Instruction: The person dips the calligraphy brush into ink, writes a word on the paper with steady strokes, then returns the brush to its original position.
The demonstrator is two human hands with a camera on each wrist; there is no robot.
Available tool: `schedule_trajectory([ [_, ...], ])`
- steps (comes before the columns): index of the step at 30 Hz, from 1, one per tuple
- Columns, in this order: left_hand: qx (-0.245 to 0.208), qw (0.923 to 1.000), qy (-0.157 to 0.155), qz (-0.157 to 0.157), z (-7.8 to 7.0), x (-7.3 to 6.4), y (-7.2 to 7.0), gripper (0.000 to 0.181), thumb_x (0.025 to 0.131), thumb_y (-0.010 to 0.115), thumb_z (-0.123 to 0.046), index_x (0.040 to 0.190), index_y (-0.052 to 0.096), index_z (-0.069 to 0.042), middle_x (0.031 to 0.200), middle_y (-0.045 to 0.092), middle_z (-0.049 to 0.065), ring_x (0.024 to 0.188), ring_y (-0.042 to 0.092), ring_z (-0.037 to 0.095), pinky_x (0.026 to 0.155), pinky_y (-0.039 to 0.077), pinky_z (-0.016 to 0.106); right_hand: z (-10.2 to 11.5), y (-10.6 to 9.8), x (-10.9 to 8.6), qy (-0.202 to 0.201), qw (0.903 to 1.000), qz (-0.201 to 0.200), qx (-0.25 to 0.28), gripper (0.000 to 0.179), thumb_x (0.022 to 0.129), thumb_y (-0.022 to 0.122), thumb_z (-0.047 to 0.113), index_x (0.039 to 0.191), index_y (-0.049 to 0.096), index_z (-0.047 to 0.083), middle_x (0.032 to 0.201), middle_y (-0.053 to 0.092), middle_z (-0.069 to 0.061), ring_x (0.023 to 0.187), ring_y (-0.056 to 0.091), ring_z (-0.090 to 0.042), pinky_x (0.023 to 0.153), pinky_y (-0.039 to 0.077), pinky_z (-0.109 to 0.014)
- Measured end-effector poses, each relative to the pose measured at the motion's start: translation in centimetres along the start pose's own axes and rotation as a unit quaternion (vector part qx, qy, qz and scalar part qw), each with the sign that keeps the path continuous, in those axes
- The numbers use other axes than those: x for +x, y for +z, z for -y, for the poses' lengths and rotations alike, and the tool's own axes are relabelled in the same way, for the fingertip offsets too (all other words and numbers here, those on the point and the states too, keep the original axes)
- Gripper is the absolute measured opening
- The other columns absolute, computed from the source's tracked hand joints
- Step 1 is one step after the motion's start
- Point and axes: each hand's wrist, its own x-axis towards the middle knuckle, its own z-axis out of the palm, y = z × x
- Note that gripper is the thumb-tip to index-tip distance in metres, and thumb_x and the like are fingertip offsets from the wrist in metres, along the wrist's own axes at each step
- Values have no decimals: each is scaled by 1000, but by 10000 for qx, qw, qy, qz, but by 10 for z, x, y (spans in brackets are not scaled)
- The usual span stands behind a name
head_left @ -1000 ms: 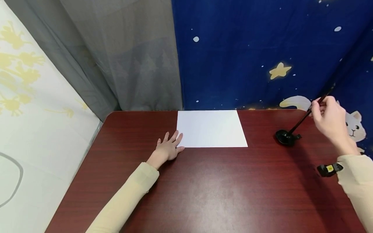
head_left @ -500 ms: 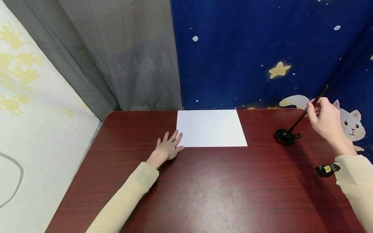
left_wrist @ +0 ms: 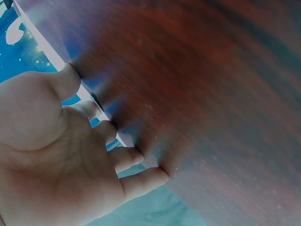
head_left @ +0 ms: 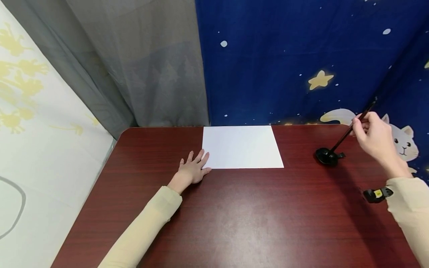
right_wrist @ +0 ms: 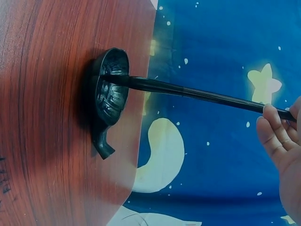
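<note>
A sheet of white paper point(head_left: 242, 147) lies at the far edge of the table. My left hand point(head_left: 192, 171) rests with spread fingers on the paper's near left corner and the wood beside it; in the left wrist view its fingertips point(left_wrist: 157, 176) touch the tabletop. High on its shaft, a dark writing brush point(right_wrist: 202, 94) is pinched by my right hand point(head_left: 377, 137). The brush slants, its tip down inside a small black ink dish point(right_wrist: 113, 87) with a short curved stub on its side. The dish hides the very tip of the brush.
The dark red wooden table point(head_left: 241, 216) ends at a grey curtain point(head_left: 161, 74) and a blue starry curtain point(head_left: 261, 67) behind. White patterned cloth point(head_left: 50, 149) hangs along the left. A black wrist camera point(head_left: 377, 194) sits at the right cuff.
My right hand and the brush's upper end have shifted slightly left, while the tip stays in the ink dish. The left hand keeps its place on the paper.
</note>
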Motion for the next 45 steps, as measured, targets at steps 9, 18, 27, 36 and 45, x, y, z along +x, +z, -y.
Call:
schedule_trajectory([
  [9, -16, 10000, -16, 9, 0, -1, -1, 63, 96, 33, -50, 149, 8, -26, 155, 0, -2, 140, -1, 34, 106, 10, 61, -6, -3, 1, 118, 9999, 24, -69, 21, 91, 49, 15, 99, 55, -4, 67, 40, 42, 59, 36, 28, 55, 30, -6],
  [18, 1, 10000, -28, 28, 0, -1, -3, 63, 96, 33, -49, 149, 7, -27, 155, -1, -3, 140, -1, 33, 106, 10, 60, -7, -7, -2, 199, 9998, -51, 20, 21, 92, 48, 16, 99, 53, -3, 65, 44, 39, 58, 38, 26, 57, 29, -4],
  [27, -11, 10000, -27, 25, 0, -1, -3, 62, 96, 33, -49, 149, 7, -27, 155, -1, -3, 140, -1, 33, 106, 10, 60, -8, -4, -2, 227, 9995, 161, 145, 19, 92, 49, 17, 100, 55, 1, 63, 48, 34, 56, 42, 24, 52, 30, -6],
  [36, -33, 10000, -52, 47, -1, 0, -3, 62, 96, 32, -50, 148, 7, -28, 155, -1, -4, 140, -3, 32, 107, 10, 60, -11, -3, -2, -28, 10000, -37, -76, 21, 92, 49, 16, 100, 55, -2, 66, 43, 42, 58, 38, 27, 51, 30, -7],
  [45, 40, 9999, -40, 89, -1, 0, -3, 62, 97, 32, -49, 149, 7, -26, 155, -1, -2, 140, -2, 34, 106, 11, 61, -9, -3, 0, -222, 9995, -183, -138, 22, 91, 49, 15, 99, 55, -5, 71, 41, 40, 62, 35, 28, 57, 30, -4],
])
